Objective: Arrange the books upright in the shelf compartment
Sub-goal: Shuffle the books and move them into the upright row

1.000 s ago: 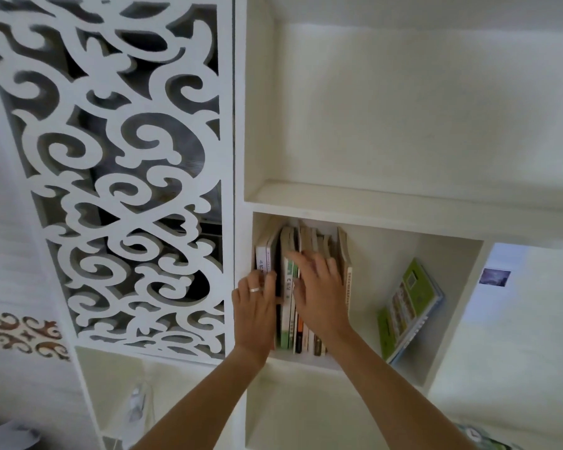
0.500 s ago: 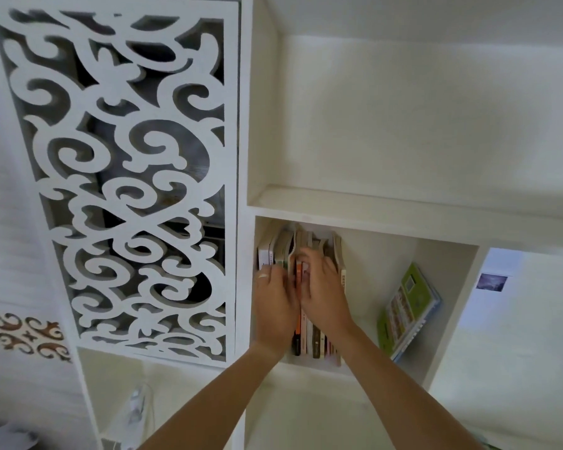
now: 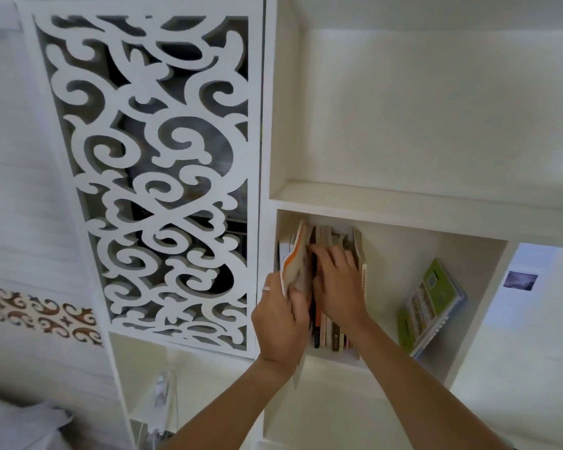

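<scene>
The left hand (image 3: pixel 281 316) holds a thin white and orange book (image 3: pixel 294 264) in a closed grip: the thumb lies on the outer cover and the fingers wrap the near edge. A ring (image 3: pixel 266 289) sits on one finger of this hand. The held book tilts with its top toward the left wall of the shelf compartment (image 3: pixel 403 254) and its lower part projects out past the front edge of the shelf board.

The right hand (image 3: pixel 337 287) lies flat against the row of books (image 3: pixel 330 332), fingers spread and pressed on the spines and front edges. It grips nothing; the hand is open. The two hands touch or nearly touch at the gap between the held book and the row; which of the two cannot be told.

The row of books stands upright at the left end of the compartment, spines facing out. A tan book (image 3: pixel 360 254) forms the right end of the row and stands just beside the right hand.

A green book (image 3: pixel 431 302) leans tilted against the right wall of the same compartment, well apart from the row, with bare shelf board between them.

The compartment above holds nothing visible. A white carved panel (image 3: pixel 153 170) with scroll cut-outs stands to the left of the shelf unit.
</scene>
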